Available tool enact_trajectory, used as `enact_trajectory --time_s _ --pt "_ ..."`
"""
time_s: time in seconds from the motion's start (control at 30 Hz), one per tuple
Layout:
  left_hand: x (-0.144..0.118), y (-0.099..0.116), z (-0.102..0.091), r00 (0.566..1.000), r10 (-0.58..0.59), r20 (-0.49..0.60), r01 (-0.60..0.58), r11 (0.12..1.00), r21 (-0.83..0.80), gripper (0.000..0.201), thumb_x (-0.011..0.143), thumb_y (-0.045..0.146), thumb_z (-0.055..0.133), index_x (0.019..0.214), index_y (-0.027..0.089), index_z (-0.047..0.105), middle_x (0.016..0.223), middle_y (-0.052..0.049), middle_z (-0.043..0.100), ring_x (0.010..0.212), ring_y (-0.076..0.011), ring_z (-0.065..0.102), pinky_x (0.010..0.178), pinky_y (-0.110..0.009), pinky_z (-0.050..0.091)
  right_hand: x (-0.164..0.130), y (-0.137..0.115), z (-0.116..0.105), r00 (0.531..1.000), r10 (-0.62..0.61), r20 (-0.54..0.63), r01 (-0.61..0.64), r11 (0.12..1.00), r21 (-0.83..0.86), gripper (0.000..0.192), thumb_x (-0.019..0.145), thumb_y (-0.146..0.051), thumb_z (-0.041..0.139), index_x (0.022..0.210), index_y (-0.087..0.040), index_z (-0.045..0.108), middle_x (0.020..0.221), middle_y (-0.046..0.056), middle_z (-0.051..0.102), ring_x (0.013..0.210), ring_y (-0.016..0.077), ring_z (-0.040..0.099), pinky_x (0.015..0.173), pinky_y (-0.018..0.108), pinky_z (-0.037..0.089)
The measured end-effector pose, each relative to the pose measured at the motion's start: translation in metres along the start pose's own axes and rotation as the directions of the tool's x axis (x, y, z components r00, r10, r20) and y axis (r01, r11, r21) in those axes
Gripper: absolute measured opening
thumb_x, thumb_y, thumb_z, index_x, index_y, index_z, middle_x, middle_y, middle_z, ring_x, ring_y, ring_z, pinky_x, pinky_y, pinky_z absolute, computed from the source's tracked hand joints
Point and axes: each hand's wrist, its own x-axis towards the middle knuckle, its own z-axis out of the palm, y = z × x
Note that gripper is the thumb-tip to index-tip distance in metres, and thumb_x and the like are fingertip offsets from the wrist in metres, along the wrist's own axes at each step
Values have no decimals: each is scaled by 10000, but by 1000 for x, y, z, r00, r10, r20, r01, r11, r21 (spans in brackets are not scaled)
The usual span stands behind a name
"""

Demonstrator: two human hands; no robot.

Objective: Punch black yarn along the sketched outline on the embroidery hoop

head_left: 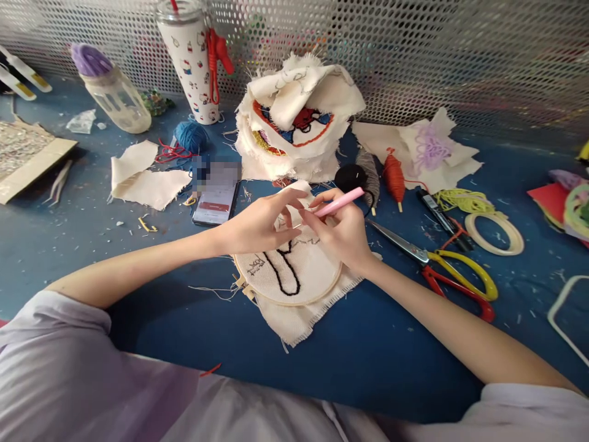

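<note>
My right hand [343, 230] is closed round a pink-handled punch needle [347, 197], whose thin metal tip points left. Close to that tip, my left hand [257, 222] has its fingers bent and thumb drawn in; anything fine between them is too small to make out. Under both hands lies a round embroidery hoop [317, 301] stretched with cream fabric [322, 270]. Thick black yarn outlines a long rounded shape [289, 288] on it, beside thin drawn lines. The fabric's frayed edge spreads past the hoop, and my hands hide its far part.
Scissors [421, 253], a marker [439, 212] and a tape roll [518, 239] lie right. A phone [216, 199] is left of the hoop. Behind are stitched fabric pieces [317, 147], black yarn [350, 178], a tumbler [186, 67] and a bottle [119, 101], before a perforated metal panel [414, 55].
</note>
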Motion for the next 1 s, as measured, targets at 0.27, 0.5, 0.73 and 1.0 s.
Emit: enact_trajectory --time_s 0.27,0.5,0.73,1.0 --pt "17 -22 12 994 -87 61 102 942 -320 327 836 266 618 1103 94 538 894 -86 687 722 -129 653 576 -222 521 20 -15 -12 964 -68 256 104 986 -130 324 884 -503 578 797 -191 576 692 -3 586 593 105 544 523 251 385" --pt "18 -18 7 989 -109 100 139 912 -386 160 851 221 590 947 101 632 837 -62 655 617 -84 595 482 -174 521 35 -40 -20 979 -163 120 175 979 -104 464 964 -534 398 828 -199 690 479 -41 391 439 92 389 439 273 281" --pt "17 -20 7 988 -114 102 145 905 -401 145 850 236 603 910 109 640 809 -52 644 614 -77 584 488 -162 521 45 -36 -22 981 -178 77 179 984 -9 454 964 -540 388 883 -246 725 438 -21 444 398 93 441 403 287 284" --pt "17 -22 7 986 -108 130 156 881 -446 148 838 233 618 923 113 630 846 -54 669 633 -78 608 505 -159 528 41 -37 -16 994 -113 -8 113 992 51 531 950 -607 309 907 -249 700 417 -28 454 343 91 434 363 278 285"
